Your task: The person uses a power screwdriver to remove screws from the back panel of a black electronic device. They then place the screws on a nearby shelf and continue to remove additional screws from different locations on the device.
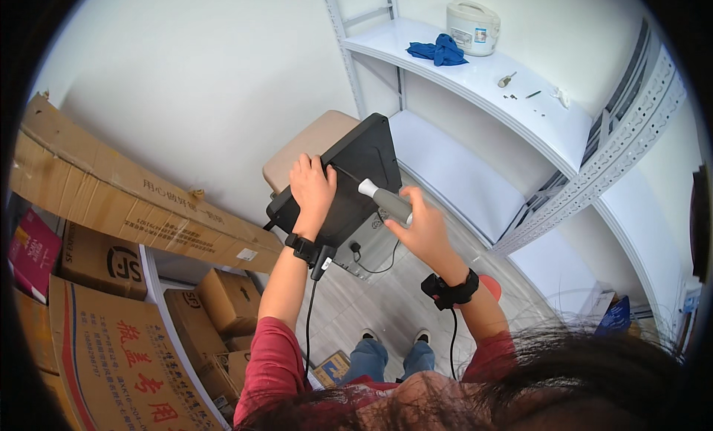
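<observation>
A flat black appliance (356, 163), likely an induction cooker, stands tilted against a beige padded seat (297, 145). My left hand (313, 187) is closed over its upper left edge, fingertips near a screwdriver's tip. The screwdriver (394, 204) has a grey and white handle, and my right hand (425, 230) grips its rear end. Its thin shaft runs to the appliance's surface beside my left fingers; the exact contact spot is too small to make out. Below the appliance hangs a black cord with a plug (355, 247).
On the white shelf (416, 74) ahead are a rice cooker (473, 28), a blue cloth (440, 50), a small tool (506, 80) and several tiny parts. Cardboard boxes (104, 357) fill a rack at left. A red round object (489, 286) is partly behind my right wrist.
</observation>
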Tool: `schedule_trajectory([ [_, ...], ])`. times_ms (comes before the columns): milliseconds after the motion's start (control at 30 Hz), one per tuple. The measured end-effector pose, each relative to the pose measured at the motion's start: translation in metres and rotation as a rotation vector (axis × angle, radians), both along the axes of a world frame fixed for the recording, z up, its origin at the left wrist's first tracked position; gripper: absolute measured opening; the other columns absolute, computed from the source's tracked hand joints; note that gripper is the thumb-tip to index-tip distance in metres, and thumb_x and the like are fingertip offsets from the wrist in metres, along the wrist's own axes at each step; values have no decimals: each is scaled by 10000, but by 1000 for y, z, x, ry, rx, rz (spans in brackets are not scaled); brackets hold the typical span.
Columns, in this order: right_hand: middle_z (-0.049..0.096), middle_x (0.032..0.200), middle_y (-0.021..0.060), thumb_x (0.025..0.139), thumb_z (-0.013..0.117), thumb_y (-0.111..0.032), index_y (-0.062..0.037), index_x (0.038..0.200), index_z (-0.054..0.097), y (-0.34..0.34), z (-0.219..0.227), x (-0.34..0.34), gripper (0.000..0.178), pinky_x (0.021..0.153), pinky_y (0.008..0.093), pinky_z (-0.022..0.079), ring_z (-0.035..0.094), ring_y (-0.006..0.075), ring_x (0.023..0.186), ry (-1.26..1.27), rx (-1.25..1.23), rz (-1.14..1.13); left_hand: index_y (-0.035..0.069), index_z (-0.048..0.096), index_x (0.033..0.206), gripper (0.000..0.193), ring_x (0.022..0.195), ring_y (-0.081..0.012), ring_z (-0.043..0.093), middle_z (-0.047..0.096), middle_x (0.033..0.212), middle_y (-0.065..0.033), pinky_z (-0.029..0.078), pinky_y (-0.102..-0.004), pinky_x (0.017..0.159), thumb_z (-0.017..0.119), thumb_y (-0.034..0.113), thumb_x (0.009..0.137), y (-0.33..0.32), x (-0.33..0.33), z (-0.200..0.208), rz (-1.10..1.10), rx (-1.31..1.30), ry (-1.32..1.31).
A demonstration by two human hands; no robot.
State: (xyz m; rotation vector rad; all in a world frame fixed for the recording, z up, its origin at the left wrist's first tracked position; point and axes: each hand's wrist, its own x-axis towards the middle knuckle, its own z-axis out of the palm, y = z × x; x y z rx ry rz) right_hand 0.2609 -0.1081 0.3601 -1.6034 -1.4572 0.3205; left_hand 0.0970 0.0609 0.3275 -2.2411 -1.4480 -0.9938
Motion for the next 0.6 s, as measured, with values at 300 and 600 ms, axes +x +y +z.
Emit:
schedule_trajectory([
  [300,549,950,108,726,717,-147,-31,1052,541,5,-5,-3,388,617,359,477,585,289,829,-385,117,-93,34,586,786,188,772,-261,497,489,805,-95,382,-372,664,632,208,733,-3,2,0,-3,49,7],
  [600,594,734,141,799,656,-305,-42,1022,526,2,-17,-4,368,540,407,461,605,328,643,-88,-194,55,36,607,825,198,779,-254,498,505,821,-89,379,-369,661,629,212,737,-6,2,1,-1,28,18],
])
